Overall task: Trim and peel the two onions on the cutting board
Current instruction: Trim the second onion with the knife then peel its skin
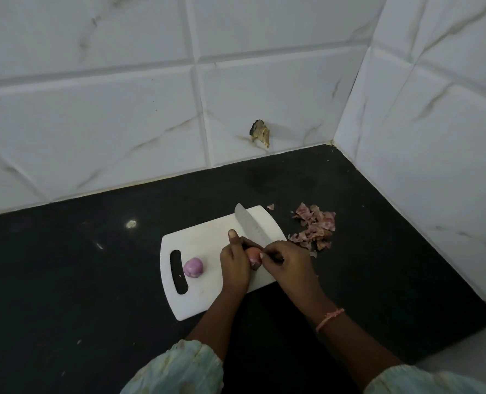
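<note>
Onions sit on the white cutting board (207,294): a peeled onion (193,267), purple and glossy, lies alone beside the board's handle slot, while the second onion (253,256), with brown skin showing on it, is caught between the two hands near the board's right edge. The left hand (234,264) curls round this onion from the left, thumb raised. The right hand (285,261) is closed on the handle of a knife (251,227), whose blade points away toward the far corner of the board, and its fingertips seem to pinch at the onion's skin as well; how exactly they lie there I cannot tell.

Judging from this, one onion is done and the other is partly through peeling. The main risk is the blade: holding the knife while picking at skin puts the edge close to the left thumb, and a slip on the round, smooth bulb could nick a finger or send the onion rolling off the near edge onto the black counter (79,265).

A heap of onion peels (315,228) lies on the counter just right of the board, with a stray scrap beyond its far corner. White tiled walls meet behind, and a brownish chipped patch (260,132) marks one tile. Nothing blocks the hands.
</note>
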### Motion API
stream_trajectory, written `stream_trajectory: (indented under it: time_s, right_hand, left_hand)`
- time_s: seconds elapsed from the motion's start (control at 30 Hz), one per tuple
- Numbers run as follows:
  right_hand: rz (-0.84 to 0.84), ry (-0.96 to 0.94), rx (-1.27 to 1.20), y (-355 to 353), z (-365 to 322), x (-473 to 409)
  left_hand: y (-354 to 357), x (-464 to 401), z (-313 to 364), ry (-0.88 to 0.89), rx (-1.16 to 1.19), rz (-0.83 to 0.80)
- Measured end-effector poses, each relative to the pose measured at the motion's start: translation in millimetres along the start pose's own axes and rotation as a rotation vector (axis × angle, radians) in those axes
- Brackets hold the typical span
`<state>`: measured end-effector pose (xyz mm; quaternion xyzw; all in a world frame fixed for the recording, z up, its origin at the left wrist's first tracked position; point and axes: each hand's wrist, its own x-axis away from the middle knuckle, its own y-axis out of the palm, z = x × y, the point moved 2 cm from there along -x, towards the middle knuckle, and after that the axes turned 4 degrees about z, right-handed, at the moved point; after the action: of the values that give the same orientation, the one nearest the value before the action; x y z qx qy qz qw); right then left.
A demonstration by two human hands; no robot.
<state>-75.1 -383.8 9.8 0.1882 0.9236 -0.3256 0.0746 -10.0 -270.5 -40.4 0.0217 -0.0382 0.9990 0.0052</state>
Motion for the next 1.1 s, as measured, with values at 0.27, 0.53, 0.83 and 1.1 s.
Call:
stream_trajectory:
  time_s: [0.27, 0.53, 0.83, 1.1]
  right_hand:
    - [-0.029, -0.063, 0.016, 2, -1, 9]
    - [-0.085, -0.172, 0.277, 5, -9, 5]
    - [-0.242, -0.19, 0.298, 4, -6, -8]
    - [-0.356, -0.098, 0.136, -4, -3, -15]
  left_hand:
    - [-1, 1, 6, -0.021, 0.026, -0.002]
    - [0, 2, 6, -0.054, -0.017, 0.018]
    - [0, -1, 6, -0.082, -0.03, -0.004]
    - [-5, 0, 4, -0.06, 0.034, -0.092]
